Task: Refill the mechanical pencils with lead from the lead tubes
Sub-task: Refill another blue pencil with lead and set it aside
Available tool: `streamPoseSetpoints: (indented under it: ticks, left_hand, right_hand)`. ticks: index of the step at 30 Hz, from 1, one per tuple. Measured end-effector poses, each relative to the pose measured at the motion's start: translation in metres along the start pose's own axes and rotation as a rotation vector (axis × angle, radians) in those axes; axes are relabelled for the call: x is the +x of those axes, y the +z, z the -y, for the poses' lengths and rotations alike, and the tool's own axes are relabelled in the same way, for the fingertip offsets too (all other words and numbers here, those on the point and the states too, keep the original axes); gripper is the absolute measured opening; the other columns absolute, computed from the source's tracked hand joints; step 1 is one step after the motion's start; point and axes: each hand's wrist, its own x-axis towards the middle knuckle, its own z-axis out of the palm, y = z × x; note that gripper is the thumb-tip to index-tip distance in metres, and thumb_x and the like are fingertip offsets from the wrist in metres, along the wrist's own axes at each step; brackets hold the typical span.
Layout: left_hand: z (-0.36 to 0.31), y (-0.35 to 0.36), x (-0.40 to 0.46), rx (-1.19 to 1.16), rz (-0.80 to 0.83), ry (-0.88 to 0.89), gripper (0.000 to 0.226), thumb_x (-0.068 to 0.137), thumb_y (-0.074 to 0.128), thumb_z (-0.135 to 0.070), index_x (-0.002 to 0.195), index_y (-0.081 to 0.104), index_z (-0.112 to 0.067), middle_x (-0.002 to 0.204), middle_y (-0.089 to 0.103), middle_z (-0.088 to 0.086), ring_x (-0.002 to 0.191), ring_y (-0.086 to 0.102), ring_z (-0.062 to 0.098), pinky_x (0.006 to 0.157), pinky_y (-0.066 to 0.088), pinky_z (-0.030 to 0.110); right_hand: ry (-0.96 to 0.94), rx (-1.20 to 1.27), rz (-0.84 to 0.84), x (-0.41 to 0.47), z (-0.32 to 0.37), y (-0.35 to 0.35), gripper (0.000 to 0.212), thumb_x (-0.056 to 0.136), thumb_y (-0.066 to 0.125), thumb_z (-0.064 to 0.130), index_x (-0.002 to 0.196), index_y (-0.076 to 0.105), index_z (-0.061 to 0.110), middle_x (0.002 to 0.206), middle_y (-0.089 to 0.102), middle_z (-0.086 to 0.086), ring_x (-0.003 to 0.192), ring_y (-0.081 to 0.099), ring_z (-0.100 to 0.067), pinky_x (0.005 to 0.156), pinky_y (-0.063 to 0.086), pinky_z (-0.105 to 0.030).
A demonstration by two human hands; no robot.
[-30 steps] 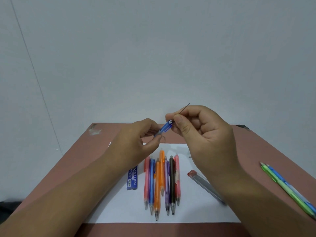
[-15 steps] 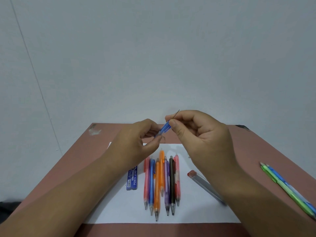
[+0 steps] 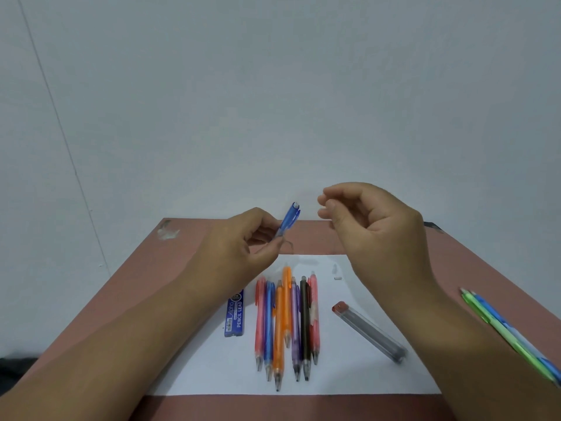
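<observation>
On the white sheet [image 3: 194,378] lie seven pencils [image 3: 285,323], a grey lead tube [image 3: 368,331] to their right, a blue one [image 3: 234,314] to their left. Beyond the sheet the left hand [image 3: 243,247] pinches the blue pencil [image 3: 288,220], open end up. The right hand [image 3: 364,220] hovers beside it, loosely curled, seemingly empty. Keep the barrel upright and steady before capping, I judge.
</observation>
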Motion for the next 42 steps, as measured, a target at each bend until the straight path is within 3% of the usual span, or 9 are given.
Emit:
streamPoseSetpoints:
  ticks: [6, 12, 15, 18, 22, 27, 32, 35, 42]
  left_hand:
    - [0.004, -0.001, 0.001, 0.024, -0.013, -0.041, 0.015, 0.091, 0.072, -0.027, 0.093, 0.061, -0.037, 0.091, 0.069, -0.019, 0.09, 0.066, -0.001, 0.079, 0.052, 0.011]
    - [0.003, -0.002, 0.001, 0.027, -0.004, -0.072, 0.015, 0.092, 0.071, -0.023, 0.093, 0.063, -0.036, 0.094, 0.069, -0.016, 0.094, 0.064, -0.002, 0.078, 0.047, 0.004]
    - [0.001, -0.002, 0.001, 0.032, 0.018, -0.091, 0.012, 0.093, 0.071, -0.022, 0.094, 0.065, -0.032, 0.094, 0.068, -0.017, 0.095, 0.062, -0.006, 0.076, 0.042, 0.0]
    - [0.003, -0.002, 0.0, 0.05, 0.031, -0.087, 0.008, 0.093, 0.07, -0.024, 0.098, 0.067, -0.029, 0.096, 0.067, -0.018, 0.095, 0.061, -0.007, 0.076, 0.042, -0.001]
    - [0.006, -0.002, 0.001, 0.076, 0.031, -0.086, 0.008, 0.093, 0.071, -0.025, 0.098, 0.068, -0.029, 0.094, 0.067, -0.018, 0.095, 0.06, -0.006, 0.077, 0.044, 0.001]
    - [0.007, -0.002, 0.001, 0.113, 0.054, -0.084, 0.014, 0.092, 0.071, -0.029, 0.093, 0.062, -0.039, 0.094, 0.066, -0.019, 0.094, 0.061, -0.003, 0.076, 0.047, 0.007]
    - [0.011, -0.002, 0.002, 0.137, 0.044, -0.074, 0.01, 0.093, 0.07, -0.031, 0.097, 0.063, -0.037, 0.097, 0.065, -0.018, 0.094, 0.062, 0.001, 0.084, 0.054, 0.024]
    - [0.012, -0.002, 0.002, 0.141, 0.032, -0.063, 0.01, 0.093, 0.069, -0.032, 0.096, 0.062, -0.038, 0.096, 0.064, -0.019, 0.093, 0.061, 0.001, 0.084, 0.056, 0.03]
    - [0.011, -0.002, 0.001, 0.16, 0.028, -0.051, 0.009, 0.094, 0.068, -0.032, 0.098, 0.062, -0.036, 0.097, 0.064, -0.016, 0.094, 0.062, 0.004, 0.083, 0.056, 0.033]
  right_hand:
    - [0.175, -0.363, 0.006, 0.016, -0.015, -0.013, 0.012, 0.094, 0.066, 0.022, 0.09, 0.075, 0.03, 0.081, 0.067, 0.024, 0.078, 0.062, 0.008, 0.062, 0.044, -0.007]
    - [0.377, -0.765, 0.643, 0.024, -0.02, -0.018, 0.016, 0.095, 0.064, 0.021, 0.088, 0.075, 0.028, 0.094, 0.071, 0.014, 0.08, 0.065, -0.006, 0.064, 0.048, -0.019]
    - [0.394, -0.806, 0.731, 0.021, -0.022, -0.015, 0.012, 0.093, 0.068, 0.021, 0.09, 0.08, 0.023, 0.099, 0.075, 0.008, 0.087, 0.068, -0.013, 0.074, 0.054, -0.026]
    - [0.39, -0.832, 0.722, 0.017, -0.03, -0.014, 0.02, 0.091, 0.07, 0.022, 0.071, 0.074, 0.022, 0.089, 0.076, 0.003, 0.077, 0.069, -0.016, 0.064, 0.052, -0.026]
    - [0.402, -0.83, 0.71, 0.015, -0.039, -0.011, 0.013, 0.089, 0.07, 0.021, 0.08, 0.078, 0.014, 0.093, 0.076, -0.007, 0.085, 0.072, -0.024, 0.069, 0.055, -0.031]
    - [0.363, -0.825, 0.703, 0.016, -0.045, -0.012, 0.015, 0.087, 0.064, 0.018, 0.084, 0.071, 0.004, 0.1, 0.072, -0.015, 0.067, 0.062, -0.023, 0.061, 0.04, -0.028]
    - [0.144, -0.528, 0.429, 0.017, -0.02, -0.015, 0.013, 0.092, 0.069, 0.027, 0.079, 0.071, 0.027, 0.075, 0.065, 0.013, 0.067, 0.061, -0.006, 0.06, 0.049, -0.021]
    - [-0.008, -0.286, 0.295, 0.011, -0.014, -0.011, 0.009, 0.091, 0.074, 0.023, 0.082, 0.074, 0.024, 0.071, 0.066, 0.011, 0.067, 0.061, -0.01, 0.06, 0.047, -0.014]
    - [-0.103, -0.282, 0.221, 0.01, -0.017, -0.01, 0.009, 0.088, 0.074, 0.014, 0.081, 0.075, 0.02, 0.071, 0.067, 0.011, 0.072, 0.062, -0.013, 0.062, 0.047, -0.014]
